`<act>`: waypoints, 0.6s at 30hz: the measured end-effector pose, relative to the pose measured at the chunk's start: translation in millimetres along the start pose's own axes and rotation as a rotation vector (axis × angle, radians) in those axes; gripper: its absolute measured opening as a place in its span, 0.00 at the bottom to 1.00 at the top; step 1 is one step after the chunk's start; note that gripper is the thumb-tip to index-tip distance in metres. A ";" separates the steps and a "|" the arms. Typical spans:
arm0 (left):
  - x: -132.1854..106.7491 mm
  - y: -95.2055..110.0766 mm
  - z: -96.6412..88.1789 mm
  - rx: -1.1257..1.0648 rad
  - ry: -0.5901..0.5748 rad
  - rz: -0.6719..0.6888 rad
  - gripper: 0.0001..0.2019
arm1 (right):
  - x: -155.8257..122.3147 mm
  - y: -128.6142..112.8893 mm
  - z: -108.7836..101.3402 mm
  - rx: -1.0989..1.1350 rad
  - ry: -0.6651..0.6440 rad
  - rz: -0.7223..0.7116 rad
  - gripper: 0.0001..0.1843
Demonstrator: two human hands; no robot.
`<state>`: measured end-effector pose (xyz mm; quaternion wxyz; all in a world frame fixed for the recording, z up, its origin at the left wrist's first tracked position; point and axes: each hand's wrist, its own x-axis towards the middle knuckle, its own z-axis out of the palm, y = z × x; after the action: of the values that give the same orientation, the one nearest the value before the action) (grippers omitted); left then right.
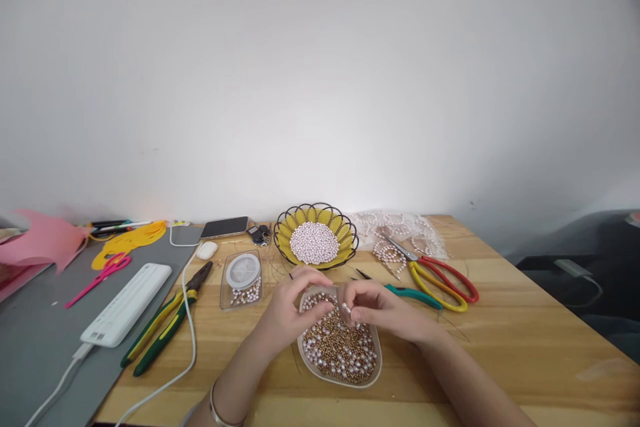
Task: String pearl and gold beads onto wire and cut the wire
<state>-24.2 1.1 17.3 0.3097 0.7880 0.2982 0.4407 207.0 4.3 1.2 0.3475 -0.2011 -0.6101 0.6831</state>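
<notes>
My right hand (375, 307) is closed in a pinch on a small pearl bead (345, 307). Facing it, my left hand (295, 303) has its thumb and curved forefinger apart, with nothing I can make out between them. Both hands are over a white tub (367, 385) full of mixed gold and pearly pink beads (340, 347). Any thread at the fingertips is too thin to see. Just right of my right hand lies a teal-handled tool (415, 295), its middle partly covered by that hand.
Behind the tub stands a yellow wire-rimmed basket (280, 247) of pale beads. To its right are strung beads (390, 253) and red-and-yellow-handled scissors (440, 280). On the left are a clear box (225, 293), pliers (170, 320), a white cable (193, 347), a power bank (127, 303) and a phone (225, 227).
</notes>
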 end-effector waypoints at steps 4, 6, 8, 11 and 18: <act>0.8 -4.4 -0.3 0.215 -0.012 -0.150 0.04 | 0.8 2.7 -2.5 -0.031 0.101 -0.129 0.12; 1.6 -6.2 0.3 0.316 -0.052 -0.219 0.05 | 1.4 5.3 -4.9 -0.040 0.151 -0.195 0.12; 1.9 -7.2 1.2 0.376 -0.103 -0.270 0.05 | 1.8 8.2 -7.4 -0.056 0.193 -0.233 0.12; 0.7 -7.7 3.3 0.451 -0.195 -0.281 0.06 | 1.9 11.5 -9.5 -0.090 0.227 -0.238 0.14; -4.4 -12.3 9.9 0.583 -0.293 -0.199 0.07 | 2.0 9.3 -6.7 -0.097 0.230 -0.200 0.16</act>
<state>-19.8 3.4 1.6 0.1524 0.8654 0.4395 0.1864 208.2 10.3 -8.8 0.4714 -0.2327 -0.6154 0.5872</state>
